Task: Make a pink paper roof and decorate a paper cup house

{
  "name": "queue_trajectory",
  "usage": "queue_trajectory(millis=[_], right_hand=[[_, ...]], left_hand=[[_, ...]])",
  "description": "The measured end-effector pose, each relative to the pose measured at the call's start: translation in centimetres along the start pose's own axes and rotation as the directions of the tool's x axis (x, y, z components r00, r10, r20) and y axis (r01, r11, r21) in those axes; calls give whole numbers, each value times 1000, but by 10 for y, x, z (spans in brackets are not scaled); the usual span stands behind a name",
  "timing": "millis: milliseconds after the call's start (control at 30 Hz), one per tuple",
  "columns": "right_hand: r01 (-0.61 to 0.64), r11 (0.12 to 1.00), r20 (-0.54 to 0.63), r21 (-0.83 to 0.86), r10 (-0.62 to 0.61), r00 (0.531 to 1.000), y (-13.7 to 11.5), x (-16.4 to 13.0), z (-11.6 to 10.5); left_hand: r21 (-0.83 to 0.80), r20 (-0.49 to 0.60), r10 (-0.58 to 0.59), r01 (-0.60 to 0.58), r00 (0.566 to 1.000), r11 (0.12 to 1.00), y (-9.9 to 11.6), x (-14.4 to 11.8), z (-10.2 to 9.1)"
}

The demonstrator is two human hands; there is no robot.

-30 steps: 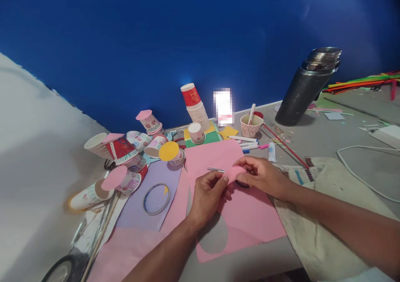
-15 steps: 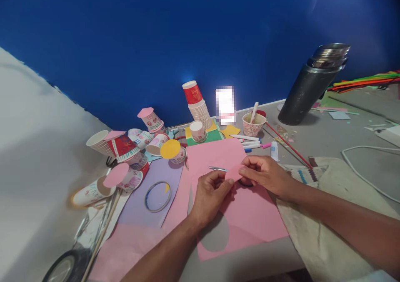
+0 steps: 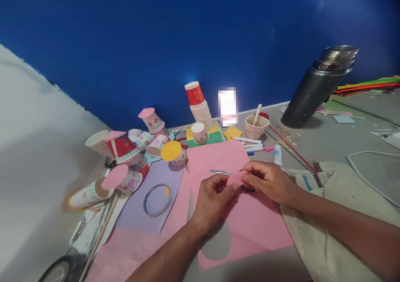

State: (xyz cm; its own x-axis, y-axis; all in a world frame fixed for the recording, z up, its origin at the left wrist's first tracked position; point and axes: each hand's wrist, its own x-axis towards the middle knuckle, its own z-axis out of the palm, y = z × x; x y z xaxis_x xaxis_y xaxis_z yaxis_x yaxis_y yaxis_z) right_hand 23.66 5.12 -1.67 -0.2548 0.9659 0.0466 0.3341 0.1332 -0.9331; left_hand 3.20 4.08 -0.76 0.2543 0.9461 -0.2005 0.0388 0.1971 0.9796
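Both hands pinch a small pink paper piece [image 3: 235, 179], which looks like a folded or curved circle. My left hand [image 3: 212, 198] grips its left edge between thumb and fingers. On the other edge, my right hand [image 3: 268, 182] does the same. Beneath them lies a pink paper sheet [image 3: 256, 219] with a round hole cut near its front left corner. Scissors [image 3: 220, 172] rest on that sheet behind the hands, their blades pointing left and their handles partly hidden by the fingers and the paper piece.
Several decorated paper cups [image 3: 125, 180] with paper tops crowd the left. A tape ring [image 3: 157, 200] lies on purple paper [image 3: 131, 215]. Behind stand a cup stack [image 3: 200, 107], a cup holding a marker [image 3: 254, 127] and a black flask [image 3: 309, 94]. Cloth [image 3: 337, 215] lies at right.
The pink paper piece has turned slightly in the fingers and shows a rounder edge. The whole view has shifted a little; both hands keep their pinch.
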Motion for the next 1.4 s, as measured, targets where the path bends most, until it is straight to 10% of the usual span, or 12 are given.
queue_trajectory(millis=[1400], right_hand=[[-175,976,126,127,159,979,-12,-1,2]], left_hand=[[33,58,-84,83,995,996,4,2,-4]])
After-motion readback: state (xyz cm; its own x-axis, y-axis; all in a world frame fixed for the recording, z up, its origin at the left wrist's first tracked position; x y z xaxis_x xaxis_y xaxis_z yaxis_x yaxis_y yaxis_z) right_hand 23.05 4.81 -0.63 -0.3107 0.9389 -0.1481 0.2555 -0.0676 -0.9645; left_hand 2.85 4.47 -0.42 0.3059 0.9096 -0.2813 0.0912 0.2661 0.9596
